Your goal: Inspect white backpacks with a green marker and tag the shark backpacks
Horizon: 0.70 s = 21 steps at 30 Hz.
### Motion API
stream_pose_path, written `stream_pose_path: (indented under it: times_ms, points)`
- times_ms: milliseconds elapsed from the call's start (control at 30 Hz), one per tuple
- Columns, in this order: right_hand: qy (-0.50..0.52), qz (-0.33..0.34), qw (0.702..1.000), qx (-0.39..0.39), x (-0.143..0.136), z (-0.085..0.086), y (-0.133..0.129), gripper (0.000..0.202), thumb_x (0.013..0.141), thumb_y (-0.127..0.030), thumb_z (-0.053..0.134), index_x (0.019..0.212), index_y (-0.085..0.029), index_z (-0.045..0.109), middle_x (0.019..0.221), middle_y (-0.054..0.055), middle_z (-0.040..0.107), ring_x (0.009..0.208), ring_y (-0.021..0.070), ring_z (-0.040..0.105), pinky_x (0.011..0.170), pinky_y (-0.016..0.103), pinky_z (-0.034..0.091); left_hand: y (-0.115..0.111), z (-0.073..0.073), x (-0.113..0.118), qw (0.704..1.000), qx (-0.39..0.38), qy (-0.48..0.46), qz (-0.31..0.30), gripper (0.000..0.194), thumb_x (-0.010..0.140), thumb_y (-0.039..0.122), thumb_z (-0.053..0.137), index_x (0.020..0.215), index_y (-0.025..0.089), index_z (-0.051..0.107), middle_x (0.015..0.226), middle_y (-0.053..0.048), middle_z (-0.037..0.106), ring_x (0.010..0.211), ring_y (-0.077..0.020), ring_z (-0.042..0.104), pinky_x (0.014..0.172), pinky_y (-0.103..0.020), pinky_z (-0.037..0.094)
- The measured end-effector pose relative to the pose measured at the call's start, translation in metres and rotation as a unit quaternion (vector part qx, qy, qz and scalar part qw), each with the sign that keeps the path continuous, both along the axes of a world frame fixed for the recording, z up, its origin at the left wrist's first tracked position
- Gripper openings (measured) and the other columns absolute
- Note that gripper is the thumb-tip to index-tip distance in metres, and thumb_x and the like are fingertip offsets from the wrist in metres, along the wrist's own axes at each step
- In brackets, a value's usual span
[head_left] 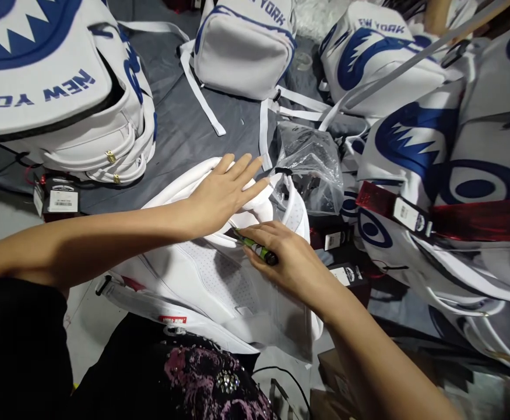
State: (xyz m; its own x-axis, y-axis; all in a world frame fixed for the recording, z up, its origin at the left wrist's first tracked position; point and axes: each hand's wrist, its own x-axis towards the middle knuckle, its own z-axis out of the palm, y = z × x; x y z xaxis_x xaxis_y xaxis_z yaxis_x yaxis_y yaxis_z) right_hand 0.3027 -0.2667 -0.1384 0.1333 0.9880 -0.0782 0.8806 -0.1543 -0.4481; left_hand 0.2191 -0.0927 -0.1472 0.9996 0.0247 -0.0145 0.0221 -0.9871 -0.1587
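Right hand (286, 252) around part-hidden green tool (258, 250)

This looked like a bag workshop or its packing area. Matching white backpacks (243, 58), several with blue toothed mouths and NEW YORK lettering, crowded a grey-covered table (167, 87). Barcoded hang tags (63, 200) lay beside some, a crumpled clear plastic bag (309, 149) sat among them, and what appeared to be cardboard boxes (336, 373) stood low down. Another person's arm (439, 14) showed at the far side.
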Motion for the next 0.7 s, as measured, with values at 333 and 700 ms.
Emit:
stream_pose_path:
  times_ms: [333,700]
  points:
    - [0.028,0.007,0.997,0.071,0.002,-0.012,0.001,0.028,0.092,-0.018,0.057,0.119,-0.016,0.066,0.111,0.009,0.073,0.104,0.0252,0.063,0.091,0.042,0.055,0.003,0.002,0.004,1.0,0.012,0.01,0.004,0.074,0.09,0.031,0.06,0.155,0.023,0.025,0.164,-0.011,0.021,0.149,-0.0318,0.024,0.118,-0.048,0.02]
    - [-0.019,0.006,0.999,0.037,-0.008,-0.003,0.013,0.021,0.092,-0.017,0.056,0.107,-0.014,0.07,0.1,0.01,0.073,0.09,0.0234,0.066,0.082,0.039,0.053,0.006,-0.001,0.003,1.0,-0.002,-0.001,-0.015,0.071,0.089,0.026,0.059,0.153,0.016,0.029,0.16,-0.019,0.026,0.141,-0.0344,0.034,0.113,-0.047,0.024]
